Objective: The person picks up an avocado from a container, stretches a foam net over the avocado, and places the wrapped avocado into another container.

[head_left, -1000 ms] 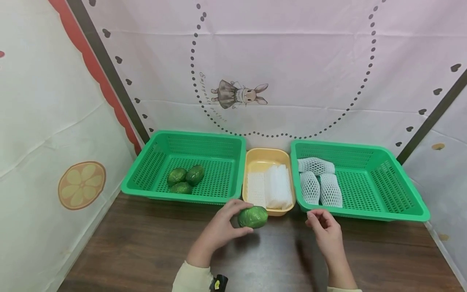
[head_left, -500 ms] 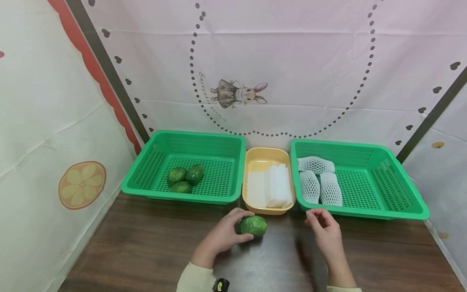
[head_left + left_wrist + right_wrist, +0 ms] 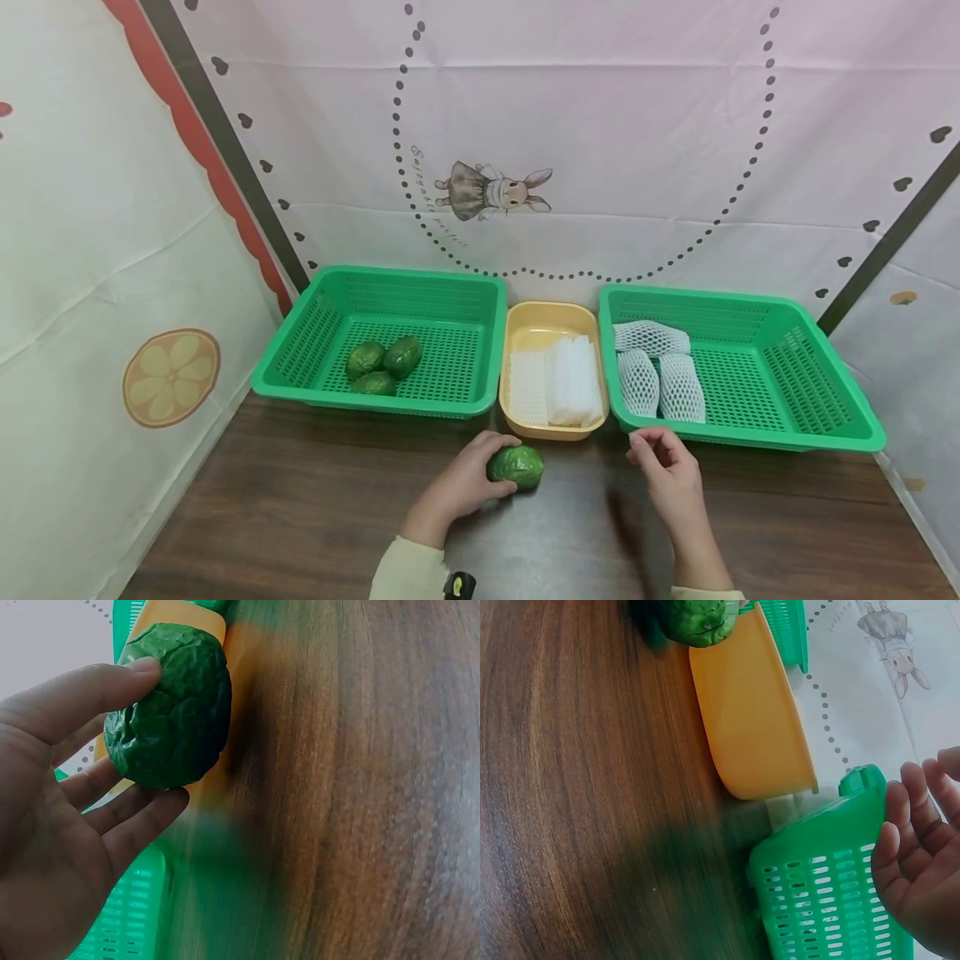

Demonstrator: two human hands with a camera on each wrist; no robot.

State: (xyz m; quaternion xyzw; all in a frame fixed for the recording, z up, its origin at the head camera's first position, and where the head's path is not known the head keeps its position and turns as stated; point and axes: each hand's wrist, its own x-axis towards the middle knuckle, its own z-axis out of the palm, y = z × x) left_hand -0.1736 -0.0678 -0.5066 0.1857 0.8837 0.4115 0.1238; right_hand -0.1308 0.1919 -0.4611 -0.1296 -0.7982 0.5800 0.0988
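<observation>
A shiny, wrinkled green avocado (image 3: 519,467) is low over the wooden table, in front of the yellow tray. My left hand (image 3: 468,477) grips it from the left, thumb on the near side and fingers on the far side. In the left wrist view the avocado (image 3: 174,709) shows between thumb and fingers. My right hand (image 3: 670,471) hovers in front of the right green basket, fingers loosely bent and holding nothing; in the right wrist view this hand (image 3: 926,847) overlaps the basket's side.
The left green basket (image 3: 450,354) holds 3 avocados (image 3: 402,357). Between the baskets, the yellow tray (image 3: 551,312) holds white foam net sleeves (image 3: 570,379). The right green basket (image 3: 825,375) holds 3 net-wrapped fruits (image 3: 681,387). A printed cloth wall stands behind.
My left hand has lowered the avocado toward the table, drawing it slightly nearer and a little left. The right hand has stayed nearly still.
</observation>
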